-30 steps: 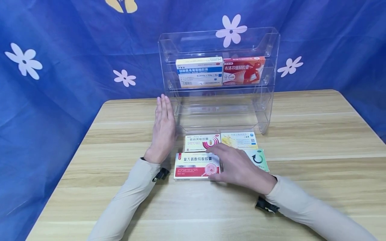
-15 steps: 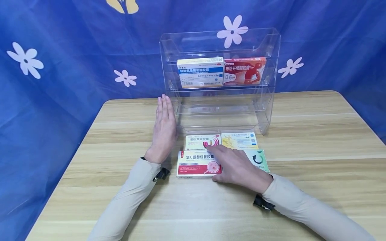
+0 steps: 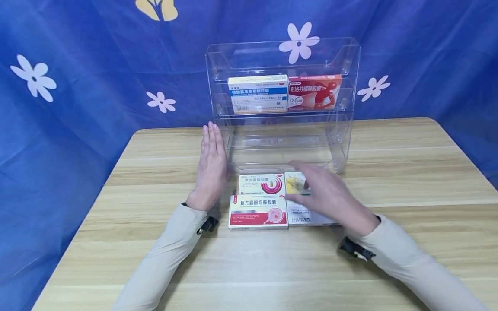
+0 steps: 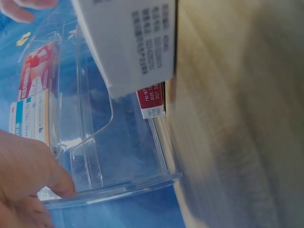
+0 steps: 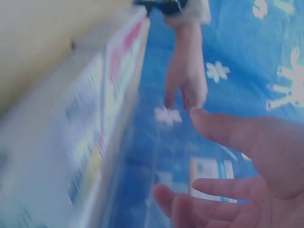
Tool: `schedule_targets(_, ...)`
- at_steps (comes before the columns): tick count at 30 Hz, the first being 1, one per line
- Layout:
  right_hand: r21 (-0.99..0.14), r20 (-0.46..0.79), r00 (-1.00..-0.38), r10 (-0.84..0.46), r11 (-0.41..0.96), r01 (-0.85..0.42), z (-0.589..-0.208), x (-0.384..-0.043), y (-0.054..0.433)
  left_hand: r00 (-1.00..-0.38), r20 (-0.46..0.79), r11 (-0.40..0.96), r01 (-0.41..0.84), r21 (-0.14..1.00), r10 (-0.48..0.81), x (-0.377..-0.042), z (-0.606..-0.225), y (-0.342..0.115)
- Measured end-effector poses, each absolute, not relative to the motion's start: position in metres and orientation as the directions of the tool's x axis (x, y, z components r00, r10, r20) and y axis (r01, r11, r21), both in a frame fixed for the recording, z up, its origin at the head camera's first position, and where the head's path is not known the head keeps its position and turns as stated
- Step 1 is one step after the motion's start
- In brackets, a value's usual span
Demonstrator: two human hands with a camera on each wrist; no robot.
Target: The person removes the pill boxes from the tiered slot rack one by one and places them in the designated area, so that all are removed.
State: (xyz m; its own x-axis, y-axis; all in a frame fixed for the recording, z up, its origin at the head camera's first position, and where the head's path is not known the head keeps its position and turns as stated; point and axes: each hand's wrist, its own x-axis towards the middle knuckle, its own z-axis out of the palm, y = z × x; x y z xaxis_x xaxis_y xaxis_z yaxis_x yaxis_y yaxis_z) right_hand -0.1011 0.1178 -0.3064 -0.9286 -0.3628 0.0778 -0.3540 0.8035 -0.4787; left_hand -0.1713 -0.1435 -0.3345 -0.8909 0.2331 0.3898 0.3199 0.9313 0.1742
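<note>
My left hand (image 3: 212, 166) rests with straight fingers along the left side of a clear acrylic rack (image 3: 218, 110). In front of the rack, several medicine boxes lie flat in two rows. My right hand (image 3: 332, 196) hovers over the right-hand boxes, thumb and fingers spread, holding nothing. It partly covers a yellow-and-white box (image 3: 293, 183) and the box with a white lower part (image 3: 307, 218) nearer me. Left of these lie a white box with a pink spiral (image 3: 256, 185) and a red-and-white box (image 3: 257, 216). The right wrist view is blurred and shows my spread right hand (image 5: 256, 175).
A blue-and-white box (image 3: 258, 95) and a red box (image 3: 314, 94) stand side by side on an upper tier of the rack. The wooden table (image 3: 155, 172) extends around it. A blue flowered cloth (image 3: 97, 65) hangs behind.
My right hand pushed the red-and-white box slightly away and to the right, against its neighbour, then let go and moved up and right over the right-hand boxes. The left hand stayed put.
</note>
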Motion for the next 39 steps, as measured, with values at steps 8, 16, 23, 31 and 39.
schedule_targets(8,-0.518,0.174,-0.945,-0.276,0.791,-0.326,-0.286,-0.122,0.151,-0.892,0.388,0.933,0.316,0.174,0.230,-0.172,-0.335,-0.144)
schedule_targets(16,-0.530,0.290,-0.933,-0.212,0.777,-0.341,-0.279,-0.134,0.168,-0.899,0.379,0.932,0.309,0.188,0.221,-0.172,-0.335,-0.143)
schedule_targets(23,-0.553,0.379,-0.911,-0.160,0.750,-0.362,-0.272,-0.145,0.179,-0.902,0.370,0.934,0.305,0.185,0.221,-0.172,-0.335,-0.143)
schedule_targets(31,-0.629,0.382,-0.921,-0.077,0.709,-0.320,-0.257,-0.168,0.190,-0.892,0.390,0.930,0.318,0.182,0.228,-0.172,-0.337,-0.144)
schedule_targets(39,-0.653,0.382,-0.924,-0.013,0.704,-0.279,-0.249,-0.185,0.195,-0.892,0.394,0.931,0.313,0.185,0.222,-0.171,-0.336,-0.144)
